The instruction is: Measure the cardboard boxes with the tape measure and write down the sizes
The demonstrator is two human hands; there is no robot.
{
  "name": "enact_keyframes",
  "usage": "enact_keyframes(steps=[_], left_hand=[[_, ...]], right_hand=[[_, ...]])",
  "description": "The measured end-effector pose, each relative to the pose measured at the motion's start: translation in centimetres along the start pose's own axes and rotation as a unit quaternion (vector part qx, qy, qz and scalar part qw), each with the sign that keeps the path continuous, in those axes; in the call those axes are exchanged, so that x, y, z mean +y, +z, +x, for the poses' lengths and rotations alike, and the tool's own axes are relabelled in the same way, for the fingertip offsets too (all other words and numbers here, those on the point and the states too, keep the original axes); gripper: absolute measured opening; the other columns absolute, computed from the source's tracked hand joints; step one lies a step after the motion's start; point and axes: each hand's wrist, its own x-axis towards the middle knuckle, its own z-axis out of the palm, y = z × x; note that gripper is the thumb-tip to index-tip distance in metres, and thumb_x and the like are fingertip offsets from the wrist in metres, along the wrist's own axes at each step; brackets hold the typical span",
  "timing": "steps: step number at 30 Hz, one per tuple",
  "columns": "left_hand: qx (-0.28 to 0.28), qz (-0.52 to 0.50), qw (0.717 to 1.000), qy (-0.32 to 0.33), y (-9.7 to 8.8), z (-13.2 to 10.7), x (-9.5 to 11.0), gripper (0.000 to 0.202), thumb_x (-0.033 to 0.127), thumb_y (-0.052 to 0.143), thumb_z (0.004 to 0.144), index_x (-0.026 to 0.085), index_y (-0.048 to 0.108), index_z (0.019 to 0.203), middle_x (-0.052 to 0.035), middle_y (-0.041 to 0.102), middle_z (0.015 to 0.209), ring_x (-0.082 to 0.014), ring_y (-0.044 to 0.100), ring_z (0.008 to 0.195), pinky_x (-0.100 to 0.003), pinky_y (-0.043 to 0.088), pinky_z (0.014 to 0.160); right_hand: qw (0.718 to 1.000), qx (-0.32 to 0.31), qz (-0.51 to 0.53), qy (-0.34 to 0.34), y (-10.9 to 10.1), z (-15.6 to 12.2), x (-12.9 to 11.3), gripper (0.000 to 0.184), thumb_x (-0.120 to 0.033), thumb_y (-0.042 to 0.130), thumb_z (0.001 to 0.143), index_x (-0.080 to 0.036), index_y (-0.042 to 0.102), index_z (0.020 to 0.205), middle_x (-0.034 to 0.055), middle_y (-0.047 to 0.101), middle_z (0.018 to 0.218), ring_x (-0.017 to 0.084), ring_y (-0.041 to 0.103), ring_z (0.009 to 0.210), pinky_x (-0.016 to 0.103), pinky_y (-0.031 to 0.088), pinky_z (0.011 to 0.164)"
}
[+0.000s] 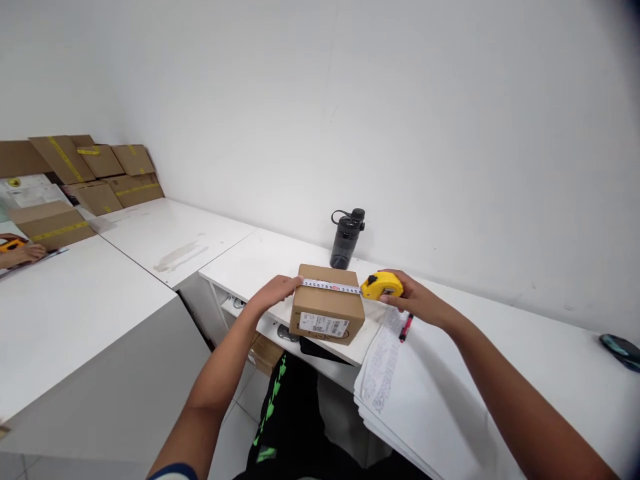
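Observation:
A small cardboard box (pixel 325 301) with a white printed label (pixel 323 325) on its front sits on the white table. Across its top runs the pulled-out tape blade (pixel 330 285), lying from the left edge to the right edge. My left hand (pixel 277 292) is at the box's upper left edge, fingers closed on the tape's free end; the fingertips are partly hidden. At the box's right side, my right hand (pixel 413 298) grips the yellow tape measure (pixel 383 285), its case close against the box edge.
A dark water bottle (pixel 346 239) stands behind the box by the wall. To the right lie a stack of paper (pixel 425 407), a red and black marker (pixel 406 329) and a dark object (pixel 620 351). Taped cartons (pixel 135 187) and another person's hand (pixel 25 255) are at far left.

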Motion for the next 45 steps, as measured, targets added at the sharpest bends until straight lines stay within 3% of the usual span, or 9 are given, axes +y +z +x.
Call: enact_keyframes(steps=[6,13,16,19,24,31,39,42,45], left_hand=[[-0.036,-0.026,0.999,-0.013,1.1,0.2,-0.6,0.056,0.072,0.052,0.075,0.017,0.055,0.065,0.0001,0.047,0.058,-0.0125,0.037,0.054,-0.027,0.027,0.052],[-0.012,-0.034,0.999,0.036,-2.2,1.5,0.4,0.043,0.056,0.056,0.079,0.018,0.047,0.061,0.0020,0.043,0.059,-0.0102,0.037,0.054,-0.026,0.033,0.056],[0.013,-0.026,0.998,0.062,-3.2,3.3,2.7,0.037,0.052,0.055,0.080,0.016,0.054,0.069,-0.0014,0.053,0.068,-0.0124,0.048,0.064,-0.026,0.040,0.064],[-0.005,0.040,0.995,0.095,-1.8,6.1,5.3,0.039,0.053,0.050,0.084,0.015,0.058,0.077,-0.0055,0.062,0.082,-0.0156,0.054,0.074,-0.029,0.043,0.070],[-0.036,0.277,0.955,0.098,2.8,9.6,6.8,0.034,0.047,0.047,0.088,0.016,0.061,0.083,-0.0113,0.068,0.101,-0.0235,0.059,0.094,-0.033,0.042,0.083],[-0.094,0.312,0.938,0.116,4.0,8.7,5.1,0.043,0.055,0.043,0.088,0.019,0.067,0.088,-0.0094,0.069,0.103,-0.0248,0.061,0.090,-0.033,0.043,0.077],[0.061,0.152,0.965,0.206,3.5,5.1,7.5,0.036,0.049,0.048,0.089,0.016,0.063,0.083,-0.0066,0.066,0.097,-0.0191,0.058,0.090,-0.031,0.044,0.081],[-0.002,0.052,0.977,0.208,4.1,1.6,9.2,0.041,0.056,0.053,0.086,0.016,0.062,0.090,-0.0050,0.066,0.094,-0.0166,0.059,0.083,-0.030,0.046,0.076],[-0.066,0.092,0.973,0.201,5.6,-0.8,9.6,0.050,0.061,0.040,0.091,0.018,0.064,0.095,-0.0059,0.067,0.094,-0.0185,0.061,0.085,-0.032,0.048,0.077]], right_hand=[[0.994,0.016,-0.105,-0.009,1.3,0.1,-0.4,0.059,-0.050,0.065,0.081,-0.030,0.045,0.132,0.0048,0.065,0.119,0.023,0.063,0.095,0.035,0.051,0.075],[0.961,0.161,-0.225,-0.006,0.6,-4.2,-1.9,0.066,-0.059,0.071,0.069,-0.029,0.056,0.126,0.0038,0.071,0.092,0.023,0.064,0.073,0.033,0.048,0.062],[0.919,0.241,-0.308,-0.045,4.6,-8.0,-4.1,0.085,-0.063,0.071,0.066,-0.024,0.049,0.139,0.0037,0.066,0.069,0.021,0.057,0.052,0.032,0.040,0.051],[0.881,0.268,-0.368,-0.124,11.6,-10.5,-6.5,0.059,-0.054,0.063,0.080,-0.026,0.058,0.131,0.0047,0.064,0.060,0.022,0.057,0.051,0.034,0.040,0.054],[0.847,0.308,-0.392,-0.186,18.9,-8.3,-8.1,0.046,-0.050,0.060,0.086,-0.025,0.064,0.125,0.0062,0.069,0.065,0.022,0.061,0.054,0.034,0.043,0.058],[0.846,0.335,-0.388,-0.146,17.4,-3.7,-7.9,0.049,-0.058,0.055,0.085,-0.020,0.068,0.115,0.0074,0.069,0.062,0.022,0.062,0.053,0.031,0.040,0.052],[0.824,0.376,-0.392,-0.160,16.4,-5.1,-5.7,0.053,-0.045,0.057,0.089,-0.018,0.055,0.136,0.0090,0.074,0.081,0.022,0.066,0.060,0.031,0.047,0.060],[0.786,0.453,-0.381,-0.178,14.5,-5.3,-4.8,0.064,-0.044,0.061,0.088,-0.017,0.043,0.144,0.0117,0.074,0.102,0.022,0.070,0.068,0.030,0.051,0.063],[0.771,0.476,-0.373,-0.200,12.8,-5.2,-4.3,0.064,-0.042,0.063,0.088,-0.020,0.040,0.144,0.0124,0.071,0.115,0.023,0.072,0.080,0.030,0.055,0.068]])
